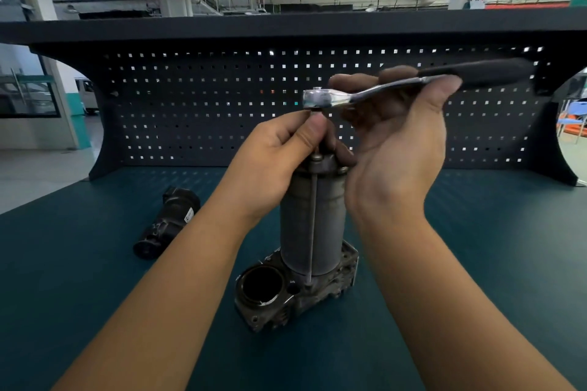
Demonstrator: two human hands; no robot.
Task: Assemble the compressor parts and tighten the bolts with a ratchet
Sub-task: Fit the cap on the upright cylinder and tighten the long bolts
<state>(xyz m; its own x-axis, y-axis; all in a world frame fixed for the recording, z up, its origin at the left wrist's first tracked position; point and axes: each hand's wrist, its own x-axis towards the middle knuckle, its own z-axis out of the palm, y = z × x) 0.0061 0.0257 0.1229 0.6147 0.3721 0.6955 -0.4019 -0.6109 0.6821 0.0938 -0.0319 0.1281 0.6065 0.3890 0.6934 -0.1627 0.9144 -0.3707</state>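
Bolt-tightening is the step in hand. The compressor (pixel 295 225) stands upright mid-mat (pixel 476 263), its cylinder seated on the base housing, with a long bolt (pixel 312 232) running down its near side. Above its top, at twelve o'clock, the right hand (pixel 397 136) holds the ratchet (pixel 397 86). Its fingers and thumb are clamped on the steel shank, and the black handle points to two o'clock. The left hand (pixel 279 149) pinches, thumb against curled fingers, what looks like the socket (pixel 315 109) under the ratchet head. A black part (pixel 168 222) lies at ten o'clock from the compressor. Next, I judge, the socket must seat squarely on a bolt head — then short swings, with the drive kept upright.
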